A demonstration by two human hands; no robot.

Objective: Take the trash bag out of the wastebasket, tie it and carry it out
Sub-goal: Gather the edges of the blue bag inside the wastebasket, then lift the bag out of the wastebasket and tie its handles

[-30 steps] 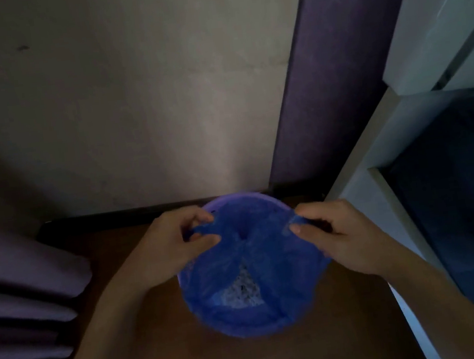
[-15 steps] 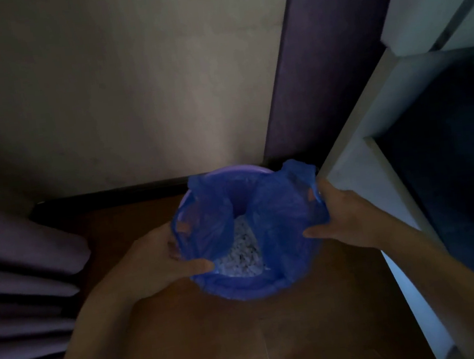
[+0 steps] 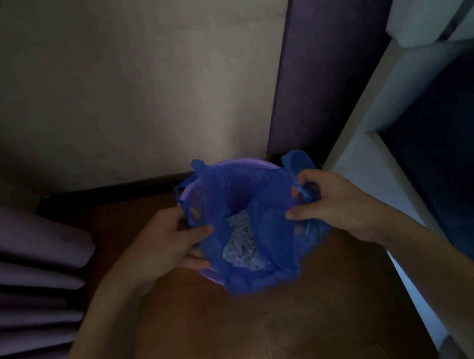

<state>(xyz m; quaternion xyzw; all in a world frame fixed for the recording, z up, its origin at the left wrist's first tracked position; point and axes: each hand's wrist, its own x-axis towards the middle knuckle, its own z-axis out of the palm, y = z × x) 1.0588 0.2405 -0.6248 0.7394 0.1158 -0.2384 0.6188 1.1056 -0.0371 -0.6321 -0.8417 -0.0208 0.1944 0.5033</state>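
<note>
while the room is dim, the main items are legible. the trash bag (image 3: 266,205), blue and thin, sits inside the wastebasket (image 3: 228,167), a round purple bin standing on the wooden floor (image 3: 220,345) close to the wall (image 3: 129,88), with a curtain (image 3: 18,280) to the left and a pale cabinet (image 3: 374,138) to the right.

the left hand (image 3: 160,248) holds the bag's left edge, thumb on the inner face and fingers wrapped behind the film, clamped on the plastic. the right hand (image 3: 334,206) does the same on the right edge, thumb inside and fingers closed around a bunched strip of the rim. holding opposite sides appears intended to free the liner from the bin's lip evenly, so the load hangs centred and does not spill.

the bag's mouth points upward toward the camera and is open; pale shredded waste (image 3: 244,247) is visible at the bottom. its long axis runs vertically, in line with the bin. two loose ears of film stand up at the far rim, one on the left and one on the right.

assessment: the liner is partly gathered but not lifted clear; tying and carrying are not yet done. thin film under load may tear if pulled unevenly.
</note>
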